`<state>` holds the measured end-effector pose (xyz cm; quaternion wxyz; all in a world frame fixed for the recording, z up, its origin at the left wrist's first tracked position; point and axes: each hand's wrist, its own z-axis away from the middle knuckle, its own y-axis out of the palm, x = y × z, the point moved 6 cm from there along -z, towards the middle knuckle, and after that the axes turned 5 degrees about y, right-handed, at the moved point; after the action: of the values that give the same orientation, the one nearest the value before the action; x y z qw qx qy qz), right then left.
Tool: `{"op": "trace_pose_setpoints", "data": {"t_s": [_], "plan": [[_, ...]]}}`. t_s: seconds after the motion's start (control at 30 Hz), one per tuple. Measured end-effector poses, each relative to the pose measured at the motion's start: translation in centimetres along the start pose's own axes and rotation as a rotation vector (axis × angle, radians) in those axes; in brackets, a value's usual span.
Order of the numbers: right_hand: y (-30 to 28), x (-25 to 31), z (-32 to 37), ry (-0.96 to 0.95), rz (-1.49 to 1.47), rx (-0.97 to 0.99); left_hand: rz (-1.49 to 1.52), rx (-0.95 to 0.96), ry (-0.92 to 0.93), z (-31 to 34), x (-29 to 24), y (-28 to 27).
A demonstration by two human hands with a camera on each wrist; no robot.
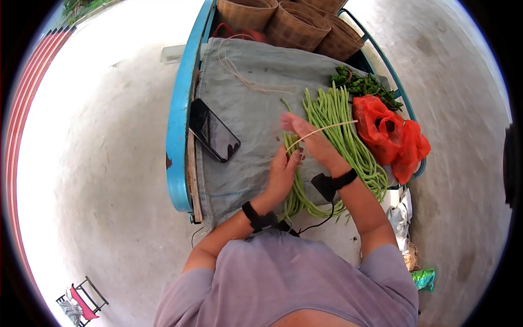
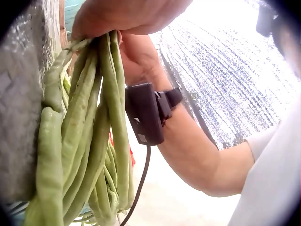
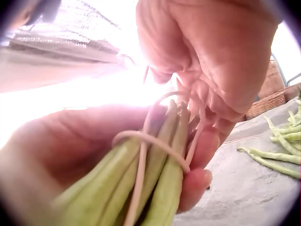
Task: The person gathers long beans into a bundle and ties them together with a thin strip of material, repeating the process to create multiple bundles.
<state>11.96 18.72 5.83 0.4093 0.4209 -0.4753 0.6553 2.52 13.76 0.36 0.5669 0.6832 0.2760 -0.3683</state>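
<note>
My left hand [image 1: 282,177] grips a bundle of long green beans [image 1: 294,199] near its upper end. The bundle's stalks fill the left wrist view, where the beans [image 2: 77,136] hang below the hand. A thin pale strip [image 3: 153,140] loops and crosses around the bean ends in the right wrist view. Over that loop, my right hand [image 3: 211,52] has its fingers curled in on the strip; its fingertips are partly hidden. From above, the right hand [image 1: 316,143] is close over the bundle, and a loose end of the strip points right across the larger bean pile [image 1: 343,122].
A grey cloth [image 1: 245,92] covers the cart bed inside a blue frame [image 1: 178,141]. A phone [image 1: 215,131] lies at left, more thin strips [image 1: 245,79] beyond it. Green peppers [image 1: 365,87] and a red plastic bag [image 1: 381,131] are at right; woven baskets [image 1: 297,24] stand behind.
</note>
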Motion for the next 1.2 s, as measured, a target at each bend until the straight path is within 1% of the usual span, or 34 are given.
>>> {"op": "trace_pose_setpoints", "data": {"t_s": [0.07, 0.1, 0.2, 0.3, 0.4, 0.43, 0.5, 0.53, 0.57, 0.67, 0.7, 0.8, 0.83, 0.9, 0.97, 1.0, 1.07, 1.13, 1.2], "plan": [[-1.9, 0.3, 0.2, -0.019, -0.266, -0.211, 0.104, -0.023, -0.126, -0.4, 0.8, -0.5], [-3.0, -2.0, 0.2, 0.101, -0.434, -0.199, 0.154, -0.034, -0.187, -0.5, 1.1, -0.9], [-1.3, -4.5, 4.5, 0.331, -0.632, 0.059, 0.447, -0.031, -0.282, -1.4, 1.9, -1.6], [0.0, -5.9, 8.7, 0.312, -0.259, 0.222, 0.637, -0.078, -0.317, -2.8, 0.9, -1.5], [0.8, -7.0, 10.7, 0.337, -0.441, 0.345, 0.798, -0.101, -0.297, -4.7, -0.2, -0.5], [0.8, -6.0, 11.0, 0.309, -0.558, 0.327, 0.787, -0.093, -0.289, -5.3, 0.0, -0.2], [0.9, -6.6, 11.4, 0.368, -0.409, 0.364, 0.771, -0.075, -0.272, -6.5, 0.8, 0.2], [1.1, -6.6, 11.6, 0.399, -0.334, 0.380, 0.777, -0.074, -0.296, -6.9, 1.5, 0.4], [0.9, -6.3, 11.8, 0.402, -0.345, 0.306, 0.783, -0.073, -0.320, -7.2, 2.3, 0.6], [0.4, -7.0, 12.0, 0.413, -0.679, 0.298, 0.790, -0.086, -0.351, -7.6, 4.2, 0.5], [0.2, -6.9, 12.0, 0.433, -0.639, 0.280, 0.789, -0.097, -0.352, -7.5, 3.6, 0.6], [-0.4, -4.9, 12.4, 0.482, -0.617, 0.195, 0.689, -0.101, -0.444, -6.2, 2.2, 1.2], [-1.0, -4.3, 12.3, 0.491, -0.639, 0.122, 0.629, -0.155, -0.437, -5.7, 2.5, 0.8], [-2.0, -3.2, 11.6, 0.431, -0.623, 0.016, 0.511, -0.267, -0.422, -4.5, 3.0, 0.3], [-2.4, -1.7, 10.9, 0.377, -0.580, -0.078, 0.386, -0.188, -0.570, -3.5, 5.2, -0.3], [-2.3, -1.6, 10.5, 0.363, -0.528, -0.093, 0.323, -0.145, -0.640, -3.0, 5.2, -0.2], [-2.3, -1.5, 9.6, 0.327, -0.415, -0.120, 0.045, 0.045, -0.726, -2.6, 4.3, -0.6], [-2.1, -1.4, 9.2, 0.301, -0.313, -0.141, -0.139, 0.044, -0.510, -3.1, 0.5, 0.0], [-1.3, -0.8, 9.0, 0.286, -0.216, -0.121, -0.218, -0.146, -0.012, -3.0, -4.5, 0.8]]}}
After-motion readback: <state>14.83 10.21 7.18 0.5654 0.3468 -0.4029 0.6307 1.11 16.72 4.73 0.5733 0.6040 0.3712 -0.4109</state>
